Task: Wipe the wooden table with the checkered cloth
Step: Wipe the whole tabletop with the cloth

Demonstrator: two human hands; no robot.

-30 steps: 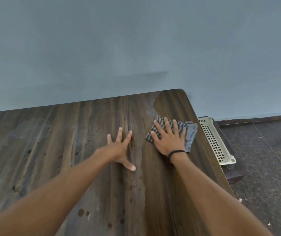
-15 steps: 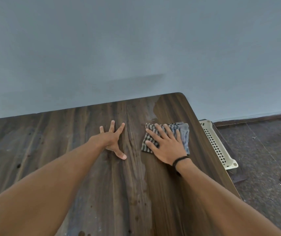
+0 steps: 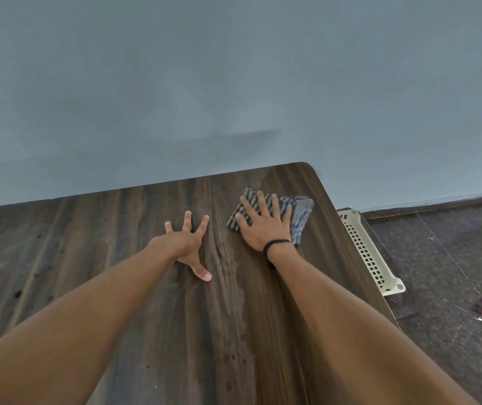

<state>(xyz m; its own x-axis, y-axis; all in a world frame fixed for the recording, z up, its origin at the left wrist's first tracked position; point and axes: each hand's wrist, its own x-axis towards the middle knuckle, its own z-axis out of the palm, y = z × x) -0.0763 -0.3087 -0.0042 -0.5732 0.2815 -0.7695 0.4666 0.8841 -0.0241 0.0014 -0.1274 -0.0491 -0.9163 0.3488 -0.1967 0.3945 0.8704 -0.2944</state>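
Note:
The dark wooden table [image 3: 93,247] fills the lower part of the view and meets a grey wall at its far edge. A folded checkered cloth [image 3: 299,216], grey and dark striped, lies near the table's far right corner. My right hand [image 3: 263,226] lies flat on top of the cloth with fingers spread, pressing it onto the wood; a black band circles the wrist. My left hand [image 3: 188,244] rests palm down on the bare wood just left of the cloth, fingers apart, holding nothing. A damp streak runs down the tabletop between the two arms.
A cream perforated plastic basket [image 3: 371,258] sits low beside the table's right edge. Beyond it is a dark speckled floor [image 3: 450,273]. The grey wall [image 3: 234,83] stands directly behind the table. Dark spots mark the left side of the tabletop.
My right hand has slid the cloth away from me toward the far right corner. The left hand has kept its flat spread pose on the wood.

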